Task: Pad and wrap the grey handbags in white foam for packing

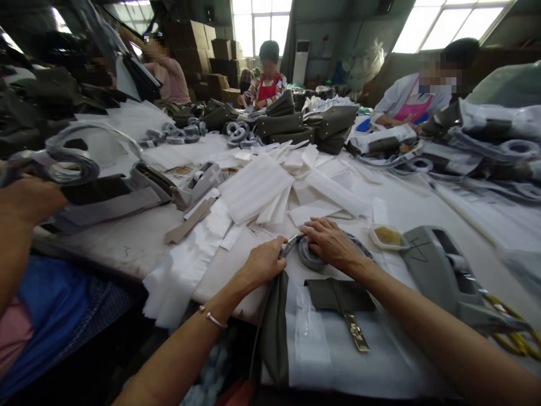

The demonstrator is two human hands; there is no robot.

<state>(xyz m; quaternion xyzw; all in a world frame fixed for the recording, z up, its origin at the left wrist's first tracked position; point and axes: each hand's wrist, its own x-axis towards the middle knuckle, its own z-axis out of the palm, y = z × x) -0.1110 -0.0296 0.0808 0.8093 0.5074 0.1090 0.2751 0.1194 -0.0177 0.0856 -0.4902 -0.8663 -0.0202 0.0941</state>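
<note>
My left hand is closed around the end of a grey wrapped bag strap, where a shiny metal piece sticks out beyond the fingers. My right hand grips the coiled part of the strap from above, fingers curled over it. Just below lies a dark olive handbag, partly covered by a whitish sheet. On top of it a dark flap ends in a gold-coloured clasp.
To the right stand a grey tape dispenser, yellow-handled scissors and a small dish. White foam sheets pile up ahead, with another dispenser nearby. A co-worker's hand is at left; more people work behind stacked bags.
</note>
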